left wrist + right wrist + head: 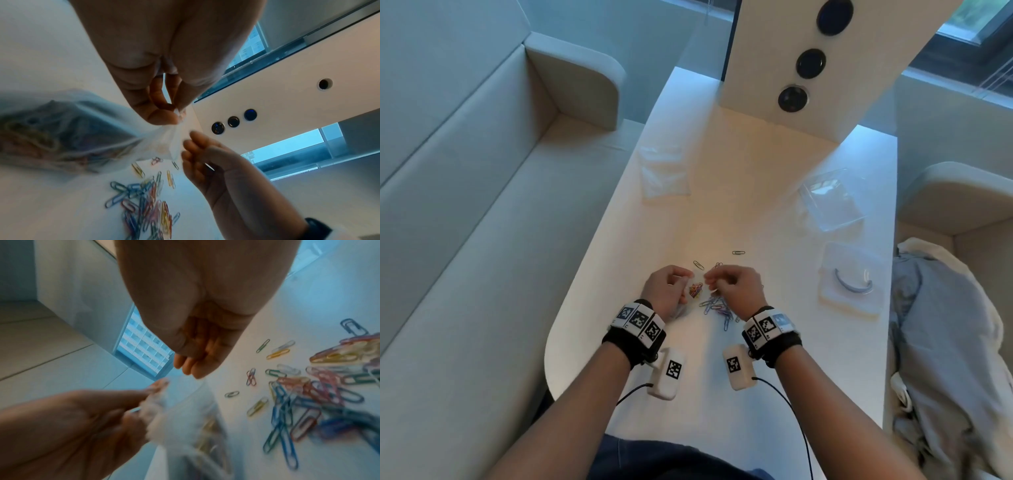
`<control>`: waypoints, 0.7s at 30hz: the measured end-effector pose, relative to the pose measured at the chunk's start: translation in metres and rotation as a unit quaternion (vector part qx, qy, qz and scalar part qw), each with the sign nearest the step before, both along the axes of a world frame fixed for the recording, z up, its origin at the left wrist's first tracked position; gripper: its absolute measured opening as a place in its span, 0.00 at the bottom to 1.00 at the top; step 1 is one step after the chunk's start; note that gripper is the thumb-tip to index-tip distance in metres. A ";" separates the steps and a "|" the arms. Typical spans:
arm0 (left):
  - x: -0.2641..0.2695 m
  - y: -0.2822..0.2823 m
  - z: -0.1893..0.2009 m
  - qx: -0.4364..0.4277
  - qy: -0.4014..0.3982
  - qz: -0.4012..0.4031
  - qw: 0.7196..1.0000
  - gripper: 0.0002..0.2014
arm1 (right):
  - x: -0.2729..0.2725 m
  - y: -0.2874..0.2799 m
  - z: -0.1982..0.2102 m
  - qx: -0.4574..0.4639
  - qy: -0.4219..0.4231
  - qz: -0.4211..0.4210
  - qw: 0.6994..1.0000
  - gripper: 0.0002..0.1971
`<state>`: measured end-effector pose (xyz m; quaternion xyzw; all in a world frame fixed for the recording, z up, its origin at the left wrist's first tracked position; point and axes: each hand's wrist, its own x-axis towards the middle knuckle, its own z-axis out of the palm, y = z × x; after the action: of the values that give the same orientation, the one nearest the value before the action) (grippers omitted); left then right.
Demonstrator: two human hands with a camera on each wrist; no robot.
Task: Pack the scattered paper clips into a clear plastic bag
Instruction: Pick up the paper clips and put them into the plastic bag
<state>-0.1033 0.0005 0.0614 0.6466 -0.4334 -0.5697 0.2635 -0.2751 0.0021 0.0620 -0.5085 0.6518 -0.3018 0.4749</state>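
Observation:
A small clear plastic bag (693, 291) hangs between my hands over the white table (756, 394), with several coloured paper clips inside it. My left hand (686, 277) pinches the bag's top edge; the left wrist view shows that pinch (177, 116) above the bag (82, 126). My right hand (709, 279) hovers at the bag's mouth with loosely curled fingers (189, 368), and no clip shows in them. A pile of coloured paper clips (717, 308) lies just under and right of the bag, also seen as a pile (308, 394). A few loose clips (698, 264) lie beyond the hands.
A second flat clear bag (664, 171) lies far left on the table. A clear plastic box (832, 198) and a clear lid (849, 281) sit to the right. A white block with round dark buttons (801, 61) stands at the back. Grey cloth (945, 342) lies on the right seat.

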 end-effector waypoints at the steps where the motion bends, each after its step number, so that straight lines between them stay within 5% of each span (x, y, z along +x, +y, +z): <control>1: 0.007 -0.001 0.001 0.000 0.006 0.010 1.000 0.09 | -0.004 -0.007 -0.003 -0.025 0.031 -0.018 0.999 0.16; 4: 0.029 -0.003 -0.001 0.002 -0.004 0.026 1.000 0.09 | -0.006 -0.030 -0.020 -0.093 0.222 0.104 0.965 0.17; 8: 0.043 -0.005 -0.005 -0.005 -0.015 0.029 0.999 0.08 | 0.007 -0.035 -0.055 -0.074 0.429 0.400 0.807 0.34; 12: 0.049 -0.004 -0.008 0.005 -0.022 0.031 0.999 0.08 | -0.005 -0.029 -0.078 -0.092 0.515 0.473 0.709 0.38; 15: 0.049 -0.004 -0.009 0.014 -0.020 0.027 0.999 0.08 | -0.027 -0.041 -0.079 -0.084 0.554 0.435 0.705 0.42; 21: 0.040 -0.005 -0.011 0.026 -0.016 0.023 0.999 0.08 | -0.056 -0.041 -0.079 0.001 0.497 0.376 0.782 0.39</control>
<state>-0.0635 -0.0043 0.0507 0.6721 -0.4075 -0.5642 0.2529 -0.3312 -0.0390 -0.0175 -0.7924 0.5549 0.1956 0.1611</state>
